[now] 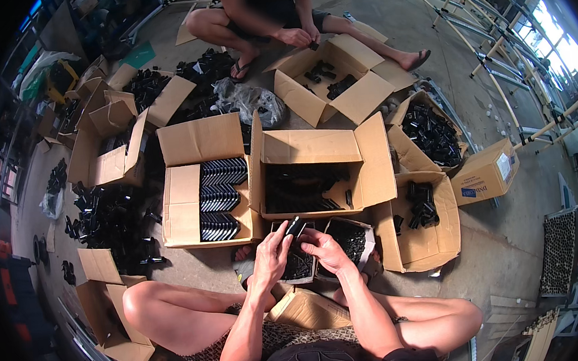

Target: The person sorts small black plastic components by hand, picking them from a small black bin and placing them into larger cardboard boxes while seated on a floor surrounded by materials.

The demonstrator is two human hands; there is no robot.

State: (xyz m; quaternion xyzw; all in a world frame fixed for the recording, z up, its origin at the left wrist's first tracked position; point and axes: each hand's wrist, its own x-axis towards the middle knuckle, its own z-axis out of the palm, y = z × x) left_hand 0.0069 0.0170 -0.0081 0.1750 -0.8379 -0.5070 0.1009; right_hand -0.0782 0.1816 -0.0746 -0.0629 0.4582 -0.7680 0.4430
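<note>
My left hand [271, 255] and my right hand [329, 250] meet in front of me, both closed on one small glossy black fitting [296, 227]. The left fingers grip its near-left side, and the right thumb and fingertips press against its right side. Its finer shape is too small to tell. Just below my hands stand two small bins, the left bin [299, 268] and the right bin [348, 242], with small dark parts inside. Beyond them is an open carton [310, 145] with black pieces on its bottom. To its left, another carton [199, 138] holds black fittings stacked in neat rows.
A carton [427, 246] with loose black pieces stands at right, near a closed carton [486, 172]. Heaps of black fittings [114, 216] cover the floor at left. Across from me, another person's hands [299, 37] work above an open carton [364, 98]. Pipe racks [494, 52] stand far right.
</note>
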